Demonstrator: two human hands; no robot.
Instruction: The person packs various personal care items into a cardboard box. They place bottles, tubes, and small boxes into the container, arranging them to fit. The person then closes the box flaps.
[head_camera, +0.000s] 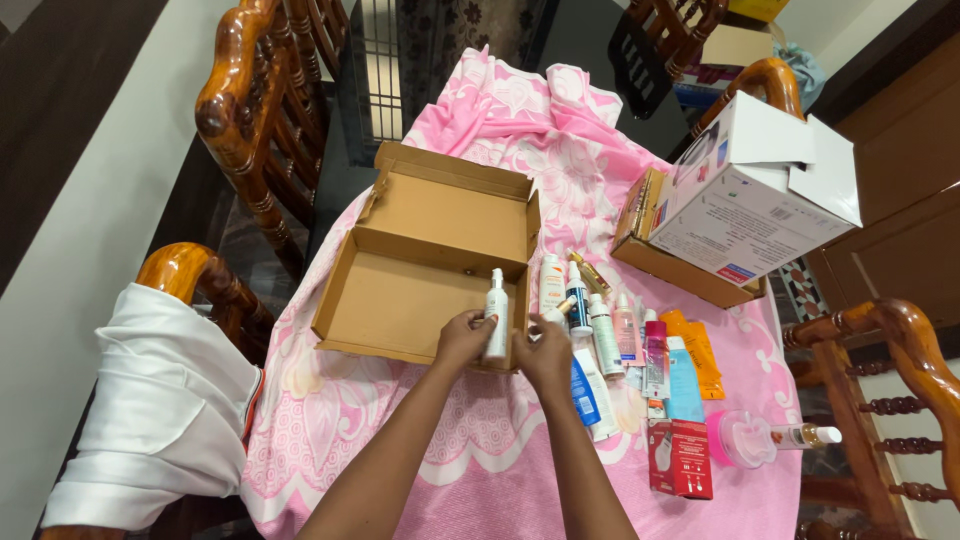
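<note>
My left hand (462, 338) grips a white pump bottle (496, 312) and holds it upright at the right front corner of an open brown cardboard box (400, 300). My right hand (545, 352) sits just to the right of the bottle, fingers curled near a small bottle with a tan cap (562, 308); whether it grips that one is unclear. Both hands hover over a pink floral cloth (470, 450) that covers the table.
A row of tubes and bottles (620, 335) lies right of the box, with a red carton (682, 458) and a pink round container (740, 438) nearer me. A white printed box (745, 200) rests on a brown box at the right. Wooden chairs (240, 110) surround the table; a white garment (160, 400) drapes one.
</note>
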